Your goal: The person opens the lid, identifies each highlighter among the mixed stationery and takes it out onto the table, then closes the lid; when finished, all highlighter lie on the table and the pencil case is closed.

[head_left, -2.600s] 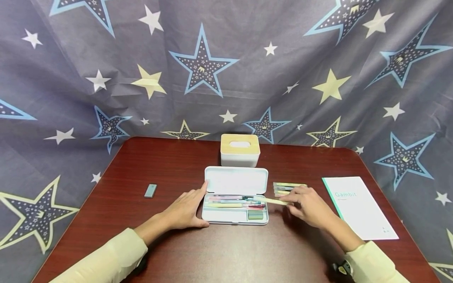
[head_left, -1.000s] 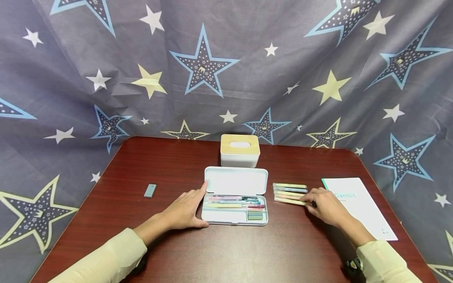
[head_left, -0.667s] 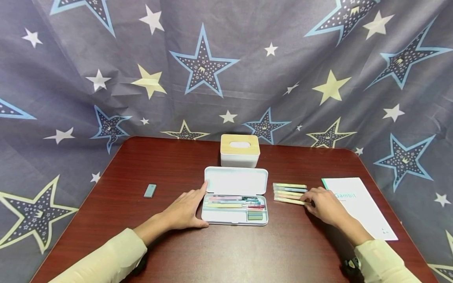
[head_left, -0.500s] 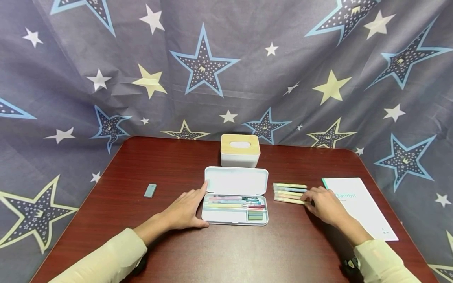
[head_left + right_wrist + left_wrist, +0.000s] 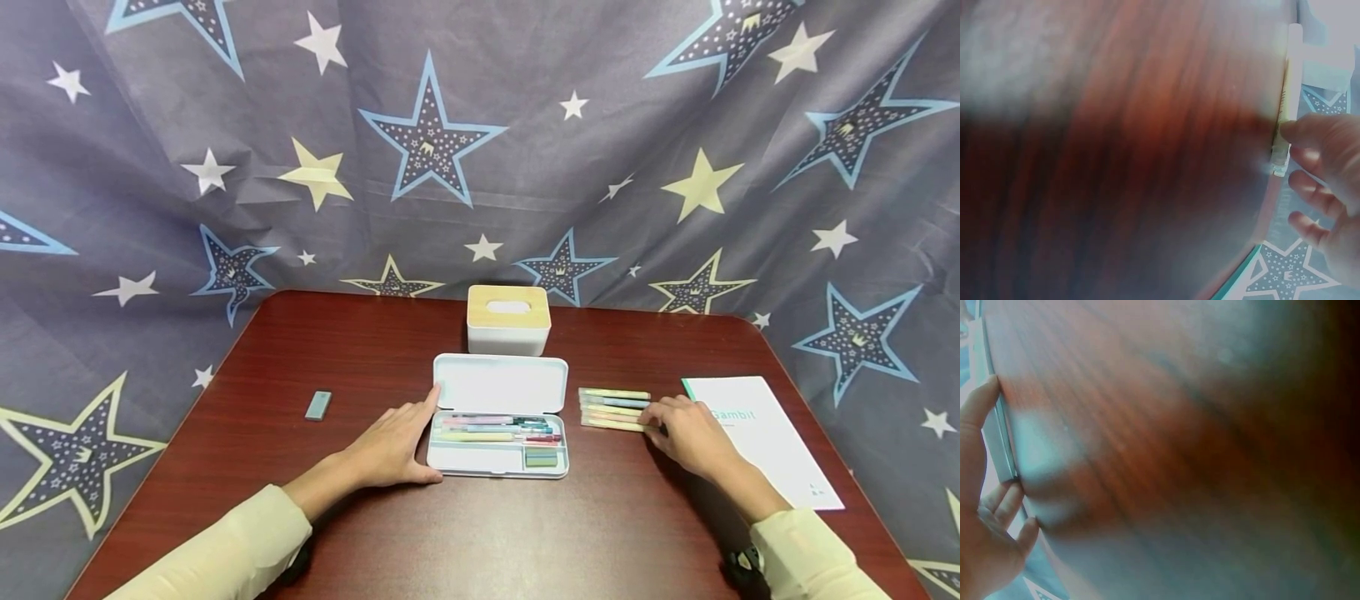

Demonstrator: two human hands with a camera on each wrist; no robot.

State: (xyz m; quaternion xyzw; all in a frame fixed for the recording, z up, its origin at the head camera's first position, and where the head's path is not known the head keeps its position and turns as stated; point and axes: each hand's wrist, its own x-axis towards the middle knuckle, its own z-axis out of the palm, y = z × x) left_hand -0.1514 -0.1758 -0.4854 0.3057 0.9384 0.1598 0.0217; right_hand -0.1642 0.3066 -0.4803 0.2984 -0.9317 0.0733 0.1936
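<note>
An opened white pencil case [image 5: 474,458] lies mid-table in the head view, its lid [image 5: 501,383] tipped back. Inside are several pens [image 5: 480,423] and a small green block [image 5: 541,457] in the right compartment. My left hand [image 5: 390,442] rests against the case's left end, thumb at the front corner, fingers extended along the side. To the right of the case lies a row of several slim markers [image 5: 615,403]. With thumb and fingers, my right hand [image 5: 688,435] pinches the right end of the nearest yellow marker [image 5: 1282,119], which lies flat beside the others.
Behind the case stands a tissue box [image 5: 508,337] with a wooden top. A white notebook [image 5: 780,458] lies at the right, partly under my right hand. A small grey-green rectangular block [image 5: 318,405] is at the left. A star-patterned cloth [image 5: 525,225] hangs behind the table.
Earlier my right hand held the yellow marker over the pencil case's right side. It has moved right and lowered the marker at the row's near side. My left hand has stayed still.
</note>
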